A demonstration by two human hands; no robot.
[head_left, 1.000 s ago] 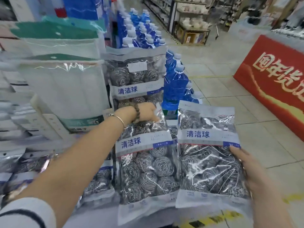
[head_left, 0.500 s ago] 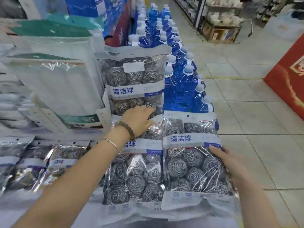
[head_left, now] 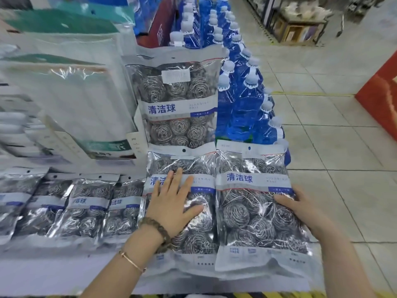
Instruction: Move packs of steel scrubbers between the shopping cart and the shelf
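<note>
Two large clear packs of steel scrubbers lie side by side on the white shelf. My left hand presses flat, fingers spread, on the left pack. My right hand holds the right pack at its right edge, thumb on top, the other fingers hidden behind the edge. A third large pack stands upright behind them. The shopping cart is out of view.
A row of smaller scrubber packs lies to the left on the shelf. Tall white and green packages stand behind them. Blue bottles line the right of the shelf. Tiled aisle floor and a red display lie to the right.
My right hand brought its pack down from the air and laid it beside the left pack. My left hand slid from the left pack's top edge down onto its middle.
</note>
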